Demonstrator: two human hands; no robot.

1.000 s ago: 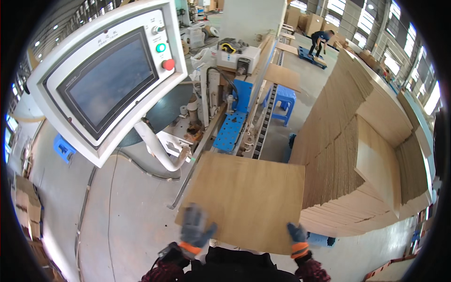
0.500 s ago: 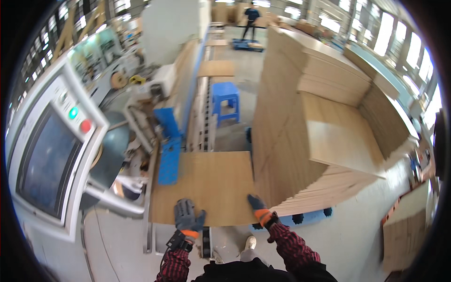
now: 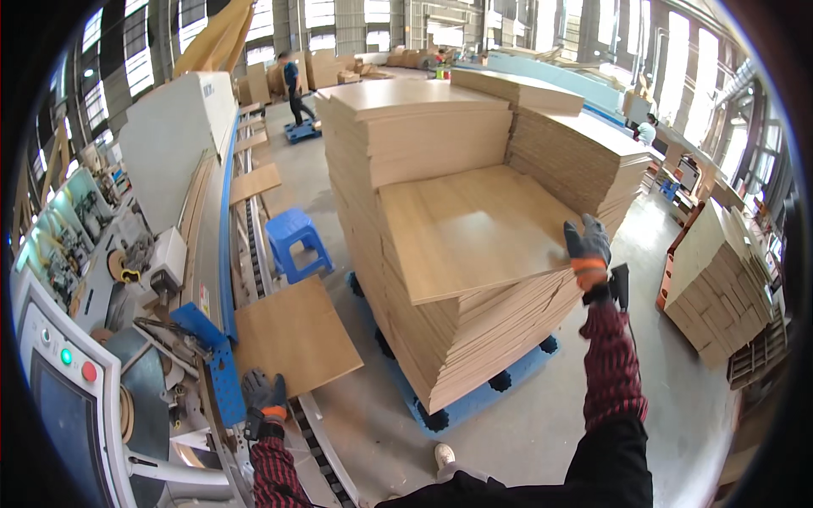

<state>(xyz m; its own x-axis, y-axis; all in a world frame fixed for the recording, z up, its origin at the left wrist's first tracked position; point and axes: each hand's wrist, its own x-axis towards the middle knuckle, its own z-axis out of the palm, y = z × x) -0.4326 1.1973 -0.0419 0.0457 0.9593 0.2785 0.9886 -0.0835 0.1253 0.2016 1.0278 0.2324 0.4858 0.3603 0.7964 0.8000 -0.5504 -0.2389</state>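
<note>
A flat wood-coloured board [image 3: 296,334] lies on the conveyor at the left, under a blue metal bracket. My left hand [image 3: 262,391], in a grey glove with an orange cuff, rests on its near-left corner with the fingers stretched out. To the right stands a tall stack of boards [image 3: 432,339]. A loose panel [image 3: 474,233] lies on a lower part of that stack and juts past its near edge. My right hand [image 3: 587,241], gloved the same way, is at this panel's right edge, fingers apart; whether the thumb is under the edge is hidden.
A blue pallet [image 3: 500,385] carries the stack. A blue plastic stool [image 3: 296,245] stands between conveyor and stack. At the left is a control panel [image 3: 63,406] with buttons and a screen. Another board pile [image 3: 720,288] stands far right. A person [image 3: 294,89] is in the distance.
My view has turned right toward the stack. My right hand has left the board on the conveyor and reached the stack's loose panel. My left hand remains on the conveyor board.
</note>
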